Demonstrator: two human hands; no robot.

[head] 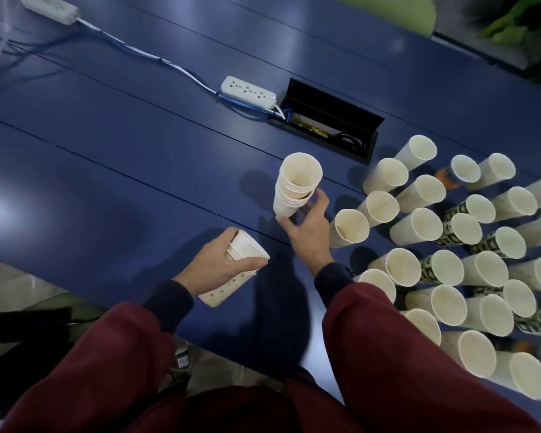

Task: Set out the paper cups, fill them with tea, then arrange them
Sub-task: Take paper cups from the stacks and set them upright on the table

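Observation:
My left hand (pixel 214 264) grips a short nested stack of spotted paper cups (pixel 231 276), tilted over the near edge of the blue table (pixel 107 170). My right hand (pixel 306 229) holds the base of another nested stack of white cups (pixel 295 185) that stands upright near the table's middle. To the right, several single paper cups (pixel 450 260) stand close together in rows; some are plain white and some carry a green and black pattern. The ones I can look into appear to hold no tea.
A white power strip (pixel 248 92) with its cable lies beyond the stack, next to an open black cable box (pixel 328 120) sunk into the table. Another power strip (pixel 49 7) lies at the far left. A dark object (pixel 28 323) rests on the floor at lower left.

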